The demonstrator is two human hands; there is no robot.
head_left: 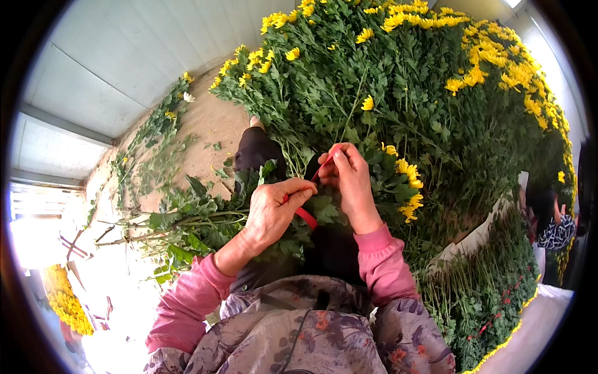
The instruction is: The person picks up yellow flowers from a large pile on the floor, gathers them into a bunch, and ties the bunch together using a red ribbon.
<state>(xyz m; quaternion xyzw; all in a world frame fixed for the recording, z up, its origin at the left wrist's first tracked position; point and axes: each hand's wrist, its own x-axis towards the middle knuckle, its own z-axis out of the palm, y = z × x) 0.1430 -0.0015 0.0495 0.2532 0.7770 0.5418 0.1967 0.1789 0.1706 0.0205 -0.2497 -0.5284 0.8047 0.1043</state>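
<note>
A bunch of yellow chrysanthemums lies across my lap, with its flower heads (409, 187) to the right and its cut stems (187, 220) to the left. A red ribbon (306, 218) passes over the bunch's leaves near the middle. My left hand (273, 210) pinches the ribbon between thumb and forefinger, just above the bunch. Slightly higher and to the right, my right hand (350, 180) grips a ribbon end, and a short length runs taut between both hands. The ribbon's path beneath the bunch is hidden.
A large heap of leafy chrysanthemums (327, 89) fills the space ahead and right. Bundles with red ties (486, 322) stand at lower right. Loose stems (149, 145) litter the floor (205, 126) beside a pale panel wall (107, 56). Another person's patterned clothing (557, 232) shows far right.
</note>
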